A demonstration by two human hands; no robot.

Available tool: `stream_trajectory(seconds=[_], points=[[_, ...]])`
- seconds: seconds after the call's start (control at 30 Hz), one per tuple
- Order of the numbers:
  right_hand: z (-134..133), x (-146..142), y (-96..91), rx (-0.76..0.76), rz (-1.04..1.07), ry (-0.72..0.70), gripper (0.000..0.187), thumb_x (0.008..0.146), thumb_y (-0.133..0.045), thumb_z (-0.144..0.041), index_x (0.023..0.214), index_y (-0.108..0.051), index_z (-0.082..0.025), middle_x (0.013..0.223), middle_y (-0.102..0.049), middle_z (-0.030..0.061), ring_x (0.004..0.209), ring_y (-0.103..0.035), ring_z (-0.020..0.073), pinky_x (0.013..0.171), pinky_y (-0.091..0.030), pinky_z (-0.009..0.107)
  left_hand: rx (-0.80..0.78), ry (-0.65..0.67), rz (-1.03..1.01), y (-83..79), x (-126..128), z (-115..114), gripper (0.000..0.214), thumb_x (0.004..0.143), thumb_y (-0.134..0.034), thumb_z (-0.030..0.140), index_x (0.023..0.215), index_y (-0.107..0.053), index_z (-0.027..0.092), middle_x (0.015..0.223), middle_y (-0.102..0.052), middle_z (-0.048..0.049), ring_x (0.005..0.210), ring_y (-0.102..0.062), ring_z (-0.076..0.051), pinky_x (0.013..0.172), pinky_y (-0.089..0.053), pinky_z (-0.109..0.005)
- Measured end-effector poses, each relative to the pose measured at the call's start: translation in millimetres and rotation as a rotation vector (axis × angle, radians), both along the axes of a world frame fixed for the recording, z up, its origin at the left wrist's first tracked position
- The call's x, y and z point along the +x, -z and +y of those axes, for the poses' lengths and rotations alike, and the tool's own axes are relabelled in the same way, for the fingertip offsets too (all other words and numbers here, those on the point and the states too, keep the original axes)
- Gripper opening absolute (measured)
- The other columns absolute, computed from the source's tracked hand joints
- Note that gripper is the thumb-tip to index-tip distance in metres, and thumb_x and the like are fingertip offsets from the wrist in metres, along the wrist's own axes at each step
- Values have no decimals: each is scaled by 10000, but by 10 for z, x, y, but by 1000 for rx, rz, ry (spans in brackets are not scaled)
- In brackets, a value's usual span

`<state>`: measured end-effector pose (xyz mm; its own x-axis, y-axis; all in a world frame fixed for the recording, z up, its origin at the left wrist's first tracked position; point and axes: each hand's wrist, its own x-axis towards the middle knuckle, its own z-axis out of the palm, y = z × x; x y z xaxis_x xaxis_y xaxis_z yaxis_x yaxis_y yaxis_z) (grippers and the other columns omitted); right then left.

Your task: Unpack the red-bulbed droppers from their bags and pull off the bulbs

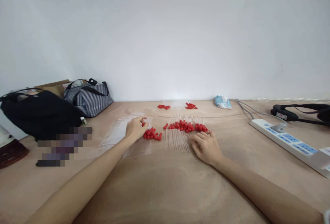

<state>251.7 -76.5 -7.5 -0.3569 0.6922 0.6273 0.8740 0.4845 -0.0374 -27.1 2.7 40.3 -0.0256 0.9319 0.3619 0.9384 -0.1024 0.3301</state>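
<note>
My left hand rests on a clear plastic bag with its fingers curled over a red bulb at the edge of a small pile of red bulbs. My right hand lies on the table beside a row of clear droppers with red bulbs; its fingers are bent and touch the glass tubes. Two smaller groups of red-capped droppers lie farther back near the wall.
A black bag, a striped bag and a cardboard box stand at the left. A white power strip and a black headset lie at the right. A blue-white packet sits by the wall.
</note>
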Motion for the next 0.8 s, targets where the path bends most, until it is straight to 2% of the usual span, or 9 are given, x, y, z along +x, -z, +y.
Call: stream_trajectory(seconds=[0.1, 0.23, 0.4, 0.53, 0.67, 0.8], points=[[-35, -16, -29, -47, -7, -1, 171, 789, -437, -200, 818, -605, -208, 704, -606, 9, 741, -484, 150, 744, -215, 325, -41, -16, 31, 11, 49, -12, 302, 703, -541, 355, 958, -626, 215, 811, -682, -9, 820, -602, -211, 743, -403, -301], [-66, -26, -72, -103, -13, -34, 207, 811, -436, -280, 913, -605, -218, 767, -606, 18, 791, -477, 164, 794, -212, 352, -81, -41, 52, -22, 38, -51, 339, 761, -452, 455, 906, -654, 224, 831, -696, -23, 870, -610, -217, 786, -389, -317], [-98, -11, -117, -167, -36, -85, 290, 807, -433, -362, 999, -582, -202, 815, -599, 42, 821, -467, 185, 821, -218, 389, -89, -54, 80, -115, -14, -40, 386, 809, -370, 462, 911, -657, 226, 875, -692, -30, 913, -600, -213, 782, -386, -309], [-110, 5, -132, -206, -62, -107, 385, 790, -439, -434, 1065, -555, -193, 895, -593, 67, 856, -463, 203, 825, -234, 410, -91, -53, 116, -158, -11, 17, 362, 807, -373, 440, 965, -635, 246, 952, -672, -23, 939, -579, -220, 794, -378, -326], [-112, 38, -130, -227, -79, -135, 462, 763, -462, -486, 1122, -527, -202, 974, -584, 70, 900, -466, 214, 846, -245, 425, -164, -10, 168, -157, 118, 114, 267, 732, -482, 418, 830, -674, 260, 942, -672, -27, 959, -558, -251, 824, -359, -356], [-104, 102, -130, -265, -58, -188, 475, 758, -474, -494, 1144, -512, -219, 1017, -576, 75, 931, -467, 220, 865, -250, 431, -283, 40, 195, -130, 378, 222, 293, 663, -529, 504, 733, -679, 263, 867, -683, -23, 907, -572, -250, 822, -359, -367]])
